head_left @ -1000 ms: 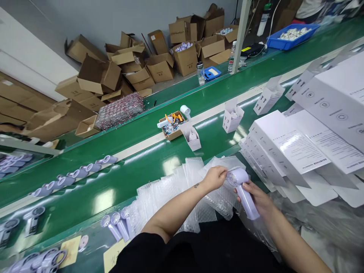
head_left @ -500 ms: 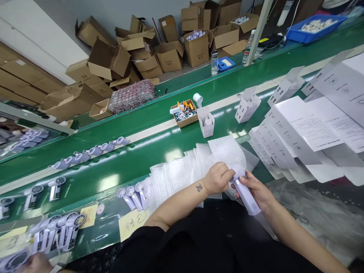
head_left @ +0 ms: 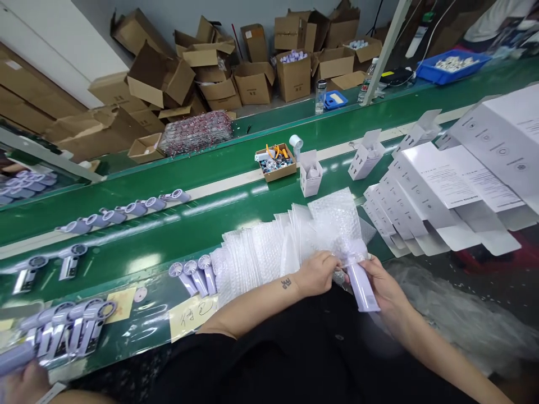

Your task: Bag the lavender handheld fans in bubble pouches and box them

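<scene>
My right hand (head_left: 385, 287) grips the handle of a lilac handheld fan (head_left: 361, 285), whose head is tucked into the mouth of a clear bubble-wrap bag (head_left: 334, 221). My left hand (head_left: 316, 273) pinches the bag's open edge right beside the fan head. The bag lies on top of a fanned-out stack of bubble bags (head_left: 261, 252) on the green bench edge in front of me.
Three lilac fans (head_left: 192, 276) lie left of the bags beside a yellow note (head_left: 191, 318). Flat white cartons (head_left: 425, 191) are stacked to the right. Open white boxes (head_left: 310, 173) and a small parts box (head_left: 275, 161) ride the green belt. Another person's hand (head_left: 21, 381) handles fans at bottom left.
The fan head has gone from bare and free into the mouth of the bubble bag. Both hands stayed together near my body. The view shifted, showing more of the left bench.
</scene>
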The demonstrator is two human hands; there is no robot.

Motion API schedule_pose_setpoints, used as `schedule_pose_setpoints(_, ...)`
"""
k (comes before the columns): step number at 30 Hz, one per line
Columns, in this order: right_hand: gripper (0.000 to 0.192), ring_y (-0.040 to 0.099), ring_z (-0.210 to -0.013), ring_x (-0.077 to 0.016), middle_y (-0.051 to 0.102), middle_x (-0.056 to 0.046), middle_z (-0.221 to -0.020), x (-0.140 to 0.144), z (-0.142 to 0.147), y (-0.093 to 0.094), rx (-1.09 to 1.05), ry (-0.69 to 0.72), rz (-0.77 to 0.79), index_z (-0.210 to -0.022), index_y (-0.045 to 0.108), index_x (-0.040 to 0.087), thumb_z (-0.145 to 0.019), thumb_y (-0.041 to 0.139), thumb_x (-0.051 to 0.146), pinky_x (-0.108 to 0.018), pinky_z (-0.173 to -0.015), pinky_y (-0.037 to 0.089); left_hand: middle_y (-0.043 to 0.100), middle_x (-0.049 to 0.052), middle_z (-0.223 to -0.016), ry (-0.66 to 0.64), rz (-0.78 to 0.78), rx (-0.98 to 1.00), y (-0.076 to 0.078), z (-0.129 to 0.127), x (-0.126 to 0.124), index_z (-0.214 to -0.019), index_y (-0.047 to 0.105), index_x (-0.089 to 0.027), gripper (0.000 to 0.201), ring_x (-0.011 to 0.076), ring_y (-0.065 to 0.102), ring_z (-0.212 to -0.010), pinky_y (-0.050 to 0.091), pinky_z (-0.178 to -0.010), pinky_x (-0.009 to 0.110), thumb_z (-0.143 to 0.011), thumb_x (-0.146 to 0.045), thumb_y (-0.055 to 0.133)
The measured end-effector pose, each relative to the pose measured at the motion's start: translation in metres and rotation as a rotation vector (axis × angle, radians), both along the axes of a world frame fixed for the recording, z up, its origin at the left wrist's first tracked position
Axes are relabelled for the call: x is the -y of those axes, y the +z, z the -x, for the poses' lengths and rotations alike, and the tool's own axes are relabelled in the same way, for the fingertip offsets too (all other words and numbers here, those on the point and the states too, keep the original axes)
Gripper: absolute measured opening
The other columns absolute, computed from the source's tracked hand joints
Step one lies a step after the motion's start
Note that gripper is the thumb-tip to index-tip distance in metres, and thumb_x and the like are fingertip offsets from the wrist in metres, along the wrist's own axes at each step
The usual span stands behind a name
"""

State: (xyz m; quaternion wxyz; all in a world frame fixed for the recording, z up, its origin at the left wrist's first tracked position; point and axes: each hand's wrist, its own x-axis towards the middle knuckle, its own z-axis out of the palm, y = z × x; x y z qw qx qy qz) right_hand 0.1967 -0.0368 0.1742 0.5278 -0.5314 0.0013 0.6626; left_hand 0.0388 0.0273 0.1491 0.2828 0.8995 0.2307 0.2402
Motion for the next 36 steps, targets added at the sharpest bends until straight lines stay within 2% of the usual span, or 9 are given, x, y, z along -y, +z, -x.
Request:
schedule_pose_setpoints(4, 0.026, 0.065, -0.062, -0.0209, 0.063, 0.001, -0.072, 0.012, 0.004, -0.013, 0.025, 0.102, 0.089, -0.089, 0.045, 0.026, -0.076, 0.066, 0.036, -0.035, -0.053, 0.056, 0.061, 0.003, -0.079, 0.031, 0.409, 0.044, 0.011, 0.0, 0.012, -0.082, 0.057, -0.016, 0.013, 0.0145, 0.056, -0.076, 0.046, -0.073, 0.026, -0.082, -0.013, 0.044)
schedule_pose_setpoints(9, 0.021, 0.063, -0.068, -0.0213, 0.062, -0.001, -0.075, 0.036, 0.003, -0.023, 0.497, 0.315, 0.028, -0.087, 0.049, 0.025, -0.082, 0.053, 0.044, -0.032, -0.053, 0.051, 0.053, -0.002, -0.065, 0.168, 0.869, 0.031, 0.023, 0.005, 0.01, -0.076, 0.059, -0.014, 0.011, 0.01, 0.046, -0.061, 0.038, -0.058, 0.021, -0.08, -0.018, 0.049)
schedule_pose_setpoints(14, 0.031, 0.05, -0.056, -0.0164, 0.054, 0.0, -0.059, 0.068, -0.018, 0.01, 1.098, 0.726, -0.2, -0.064, 0.048, 0.022, -0.082, 0.054, 0.047, -0.029, -0.054, 0.041, 0.047, -0.003, -0.059, 0.154, 1.185, 0.083, 0.03, 0.022, 0.025, -0.073, 0.058, -0.012, 0.01, 0.0077, 0.04, -0.056, 0.032, -0.055, 0.021, -0.077, -0.02, 0.054)
schedule_pose_setpoints(17, 0.03, 0.054, -0.06, -0.0171, 0.057, -0.001, -0.065, 0.069, -0.034, 0.039, 1.099, 0.853, -0.252, -0.069, 0.053, 0.022, -0.087, 0.048, 0.046, -0.029, -0.058, 0.044, 0.048, -0.002, -0.061, 0.059, 1.291, 0.167, 0.042, 0.028, 0.028, -0.076, 0.059, -0.012, 0.019, 0.0079, 0.041, -0.056, 0.032, -0.054, 0.021, -0.075, -0.031, 0.062)
schedule_pose_setpoints(21, 0.024, 0.062, -0.08, -0.0194, 0.062, -0.003, -0.084, 0.046, -0.033, 0.075, 0.778, 0.665, -0.319, -0.088, 0.056, 0.021, -0.09, 0.045, 0.043, -0.033, -0.073, 0.052, 0.056, 0.003, -0.08, 0.012, 1.204, 0.402, 0.059, 0.031, 0.004, -0.099, 0.061, -0.014, 0.044, 0.0103, 0.048, -0.067, 0.038, -0.062, 0.023, -0.071, -0.045, 0.069)
schedule_pose_setpoints(25, 0.025, 0.064, -0.08, -0.0189, 0.064, -0.004, -0.083, 0.018, -0.012, 0.095, 0.649, 0.671, -0.508, -0.088, 0.057, 0.02, -0.092, 0.045, 0.041, -0.036, -0.077, 0.053, 0.053, 0.008, -0.115, -0.138, 0.916, 0.381, 0.069, 0.023, -0.027, -0.129, 0.045, -0.023, 0.099, 0.0185, 0.052, -0.091, 0.043, -0.075, 0.026, -0.041, -0.035, 0.088)
schedule_pose_setpoints(28, 0.025, 0.066, -0.071, -0.0178, 0.066, -0.005, -0.079, 0.001, -0.02, 0.093, 0.771, 0.554, -0.542, -0.087, 0.056, 0.018, -0.087, 0.054, 0.043, -0.033, -0.068, 0.055, 0.059, 0.004, -0.09, -0.059, 0.887, 0.387, 0.066, 0.016, -0.032, -0.104, 0.061, -0.016, 0.059, 0.0143, 0.053, -0.076, 0.042, -0.067, 0.023, -0.054, -0.034, 0.084)
schedule_pose_setpoints(32, 0.063, 0.06, -0.048, -0.0139, 0.064, 0.002, -0.069, -0.023, -0.073, 0.065, 0.949, -0.241, -0.24, -0.117, 0.039, 0.022, -0.069, 0.074, 0.042, -0.03, -0.051, 0.055, 0.053, -0.002, -0.065, 0.269, 0.982, 0.634, 0.055, 0.019, -0.033, -0.075, 0.059, -0.013, 0.03, 0.0081, 0.047, -0.057, 0.037, -0.055, 0.019, -0.069, -0.039, 0.072)
schedule_pose_setpoints(36, 0.059, 0.06, -0.048, -0.015, 0.062, 0.001, -0.068, -0.038, -0.103, 0.035, 0.938, -0.362, -0.104, -0.116, 0.041, 0.021, -0.071, 0.069, 0.045, -0.035, -0.054, 0.057, 0.047, -0.006, -0.055, 0.473, 1.016, 0.837, 0.052, 0.037, -0.056, -0.073, 0.055, -0.014, 0.029, 0.0039, 0.038, -0.043, 0.028, -0.04, 0.016, -0.07, -0.038, 0.072)
